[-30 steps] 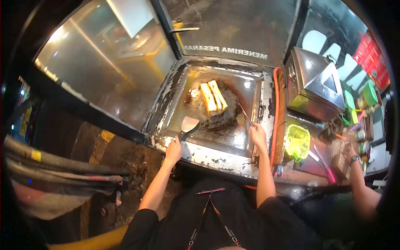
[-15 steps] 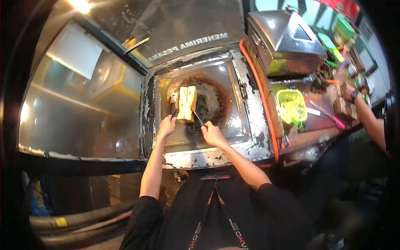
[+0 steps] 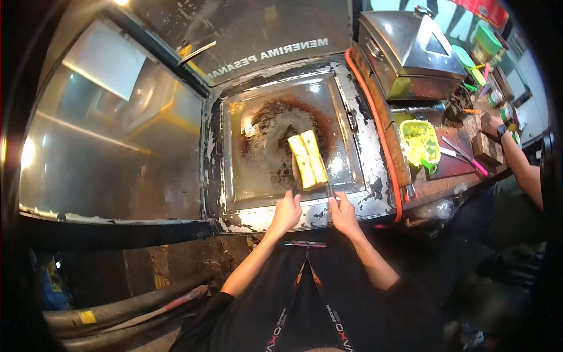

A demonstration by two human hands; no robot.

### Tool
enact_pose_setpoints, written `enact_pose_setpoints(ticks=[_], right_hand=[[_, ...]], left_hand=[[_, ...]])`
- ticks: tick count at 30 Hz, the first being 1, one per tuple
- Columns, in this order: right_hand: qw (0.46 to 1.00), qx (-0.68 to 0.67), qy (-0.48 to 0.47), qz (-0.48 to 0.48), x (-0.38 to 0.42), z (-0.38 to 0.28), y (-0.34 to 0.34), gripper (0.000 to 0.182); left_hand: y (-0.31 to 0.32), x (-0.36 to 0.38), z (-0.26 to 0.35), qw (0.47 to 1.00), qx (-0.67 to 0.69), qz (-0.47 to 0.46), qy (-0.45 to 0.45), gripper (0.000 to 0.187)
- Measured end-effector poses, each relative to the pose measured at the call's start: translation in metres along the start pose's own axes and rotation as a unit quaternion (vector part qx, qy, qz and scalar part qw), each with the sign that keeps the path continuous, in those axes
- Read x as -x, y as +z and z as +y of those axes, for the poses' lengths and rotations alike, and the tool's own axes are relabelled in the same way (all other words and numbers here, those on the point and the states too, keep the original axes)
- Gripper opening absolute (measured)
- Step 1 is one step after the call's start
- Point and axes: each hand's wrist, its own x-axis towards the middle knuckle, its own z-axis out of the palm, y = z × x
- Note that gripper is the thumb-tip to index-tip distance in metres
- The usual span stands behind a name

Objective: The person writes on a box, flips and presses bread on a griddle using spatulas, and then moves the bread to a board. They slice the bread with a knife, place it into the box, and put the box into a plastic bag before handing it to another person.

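The left hand (image 3: 285, 213) and right hand (image 3: 345, 216) are each closed around a utensil handle (image 3: 329, 190), while the toasted bread (image 3: 308, 158) lies just beyond them over the griddle (image 3: 252, 176), its long axis pointing away, slightly leftward, neither hand clearly nearer.

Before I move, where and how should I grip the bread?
I'd take the bread by its two long sides, coming from the near edge of the griddle: it lies as two strips side by side, a short end toward the left hand and right hand, so squeezing inward should keep both strips together.
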Motion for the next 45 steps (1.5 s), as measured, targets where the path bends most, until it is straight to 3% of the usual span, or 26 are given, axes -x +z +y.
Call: enact_pose_setpoints(ticks=[4, 8, 12, 15, 16, 17, 20, 23, 24, 26, 29, 32, 37, 40, 44, 45], right_hand=[[0.984, 0.056, -0.132, 0.101, -0.065, 0.032, 0.043, 0.03], [0.997, -0.036, -0.054, 0.051, -0.137, 0.008, 0.095, 0.029], [0.999, -0.011, -0.041, -0.011, -0.149, -0.031, 0.133, 0.033], [0.989, 0.05, -0.132, 0.049, -0.124, -0.026, 0.149, 0.037], [0.977, 0.089, -0.173, 0.09, -0.11, -0.025, 0.145, 0.037], [0.995, 0.049, -0.091, 0.007, -0.097, -0.031, 0.13, 0.039], [0.997, -0.01, -0.036, -0.066, -0.054, -0.025, 0.082, 0.038], [0.991, -0.06, 0.006, -0.116, -0.032, -0.01, 0.018, 0.038], [0.992, -0.06, 0.001, -0.114, -0.027, -0.005, -0.003, 0.037], [0.992, 0.096, -0.059, -0.051, -0.024, 0.007, -0.038, 0.037], [0.981, 0.191, -0.022, -0.035, -0.025, -0.011, -0.077, 0.037], [0.967, 0.246, -0.044, -0.041, -0.042, -0.007, -0.075, 0.04], [0.968, 0.214, -0.118, -0.053, -0.072, -0.01, -0.007, 0.035], [0.961, 0.189, -0.2, -0.002, -0.066, -0.025, 0.015, 0.032], [0.954, 0.212, -0.213, 0.0, -0.027, -0.075, -0.008, 0.032], [0.956, 0.209, -0.206, -0.009, -0.021, -0.083, -0.014, 0.032]], left_hand=[[-0.007, -0.056, -0.002, 0.998, -0.037, 0.029, 0.046, 0.033], [-0.046, -0.113, -0.045, 0.997, -0.054, 0.051, 0.025, 0.035], [-0.088, -0.129, -0.09, 0.99, -0.115, 0.07, 0.049, 0.037], [-0.09, -0.112, -0.099, 0.987, -0.131, 0.077, 0.052, 0.034], [-0.087, -0.098, -0.09, 0.988, -0.132, 0.069, 0.038, 0.033], [-0.083, -0.084, -0.085, 0.989, -0.13, 0.061, 0.023, 0.032], [-0.073, -0.042, -0.08, 0.994, -0.08, 0.056, 0.048, 0.03], [-0.073, -0.032, -0.119, 0.997, 0.052, 0.004, -0.061, 0.03], [-0.084, -0.025, -0.104, 0.988, 0.119, -0.001, -0.098, 0.029], [-0.093, -0.035, -0.109, 0.988, 0.105, -0.01, -0.108, 0.028], [-0.107, -0.053, -0.094, 0.992, 0.065, -0.059, -0.086, 0.029], [-0.11, -0.072, -0.093, 0.991, 0.038, -0.12, -0.049, 0.029], [-0.108, -0.074, -0.073, 0.978, 0.074, -0.189, -0.056, 0.027], [-0.113, -0.08, -0.076, 0.973, 0.12, -0.177, -0.083, 0.027], [-0.139, -0.095, -0.107, 0.994, -0.024, -0.107, -0.002, 0.025], [-0.147, -0.092, -0.1, 0.993, -0.05, -0.108, -0.027, 0.025]])
